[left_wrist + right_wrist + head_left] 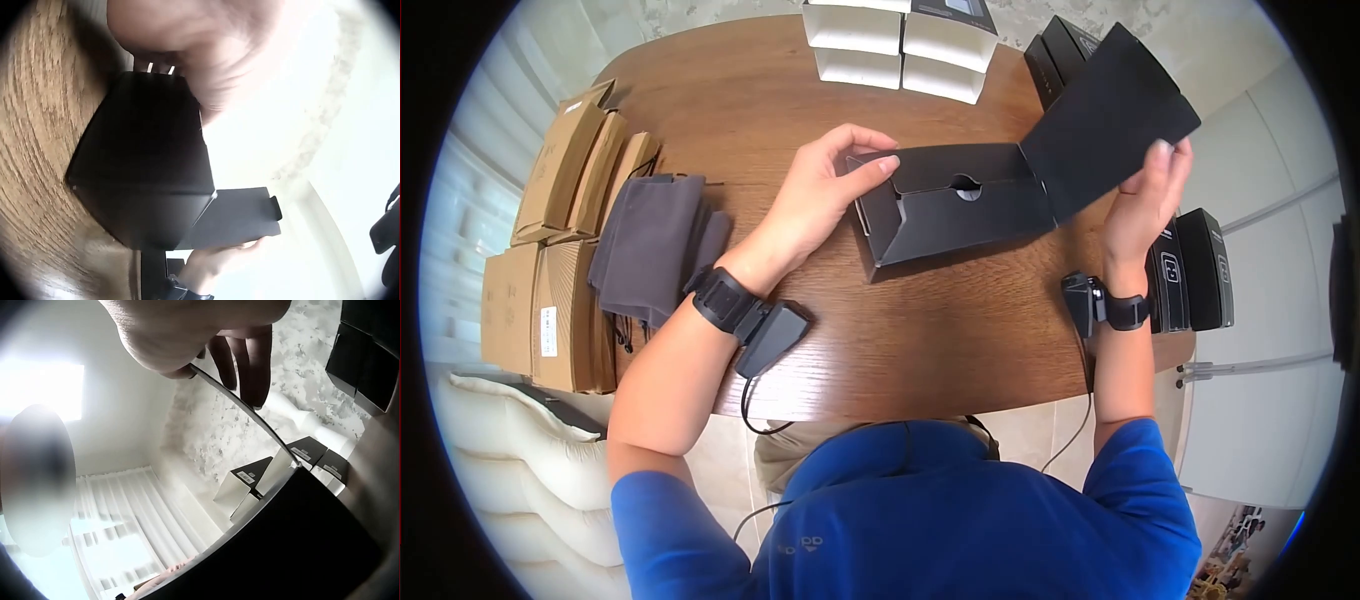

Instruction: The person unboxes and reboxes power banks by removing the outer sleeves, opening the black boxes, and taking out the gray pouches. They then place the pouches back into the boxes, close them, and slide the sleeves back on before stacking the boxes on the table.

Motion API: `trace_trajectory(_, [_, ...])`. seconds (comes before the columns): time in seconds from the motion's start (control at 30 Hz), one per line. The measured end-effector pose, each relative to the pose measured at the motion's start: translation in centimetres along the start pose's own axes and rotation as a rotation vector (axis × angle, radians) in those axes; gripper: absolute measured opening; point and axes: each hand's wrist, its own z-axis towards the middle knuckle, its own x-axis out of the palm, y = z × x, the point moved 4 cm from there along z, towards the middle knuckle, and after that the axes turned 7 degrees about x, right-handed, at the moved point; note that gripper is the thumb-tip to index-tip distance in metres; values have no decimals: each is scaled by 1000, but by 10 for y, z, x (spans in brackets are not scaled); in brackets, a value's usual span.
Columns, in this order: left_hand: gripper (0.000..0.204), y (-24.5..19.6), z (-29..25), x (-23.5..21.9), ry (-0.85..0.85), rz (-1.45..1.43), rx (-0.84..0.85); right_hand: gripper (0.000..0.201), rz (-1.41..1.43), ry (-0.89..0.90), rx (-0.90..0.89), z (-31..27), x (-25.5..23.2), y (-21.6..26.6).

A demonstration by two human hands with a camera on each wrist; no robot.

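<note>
A black box (975, 215) rests on the wooden table with its lid (1105, 130) raised at the right end; inner black flaps with a round notch cover its inside. My left hand (820, 195) grips the box's left end, thumb on top, fingers behind. In the left wrist view, that hand (206, 50) is at the far end of the box (140, 137). My right hand (1148, 205) pinches the raised lid's right edge. From the right wrist, the hand (206, 337) has the thin lid (244, 409) between thumb and fingers.
White open-ended boxes (860, 45) stand at the table's back. Black boxes (1205, 270) stand at the right edge, others (1060, 60) at the back right. Brown cartons (555, 185) and dark grey cloth pouches (645, 240) lie at the left. Cables hang from both wrist cameras.
</note>
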Motion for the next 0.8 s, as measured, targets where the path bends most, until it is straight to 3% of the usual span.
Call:
trace_trajectory(0.03, [28,-2,1,-2,18,33,29,43,-203,-90,45,2,-7,-3])
trace_trajectory(0.13, [38,-15,-2,-1,92,184,41,33,-108,-6,154,6,-13,-27])
trace_trajectory(0.17, [45,-18,-5,2,152,296,18,29,-24,-8,311,1,-11,-41])
trace_trajectory(0.2, [54,-21,-8,6,202,481,107,29,-69,24,454,-5,-6,-44])
trace_trajectory(0.27, [48,-35,-14,18,224,682,290,27,-58,76,524,-17,6,-52])
trace_trajectory(0.4, [43,-38,-10,11,212,735,286,36,151,113,668,-28,14,-63])
trace_trajectory(0.47, [38,-33,-7,-10,-87,354,-191,36,243,239,794,-34,20,-68])
trace_trajectory(0.57, [32,-25,1,-31,-367,412,186,35,306,322,866,-44,28,-68])
trace_trajectory(0.6, [32,-26,2,-35,-369,418,183,35,350,351,931,-47,32,-68])
trace_trajectory(0.67, [29,-41,0,-35,-388,979,451,36,335,429,993,-48,32,-69])
trace_trajectory(0.7, [29,-43,-1,-36,-385,982,451,37,313,505,1051,-50,33,-70])
trace_trajectory(0.77, [29,-45,0,-24,21,1110,406,37,302,532,1060,-52,36,-69])
trace_trajectory(0.8, [29,-55,-2,-17,25,1110,409,38,286,561,1070,-53,37,-67])
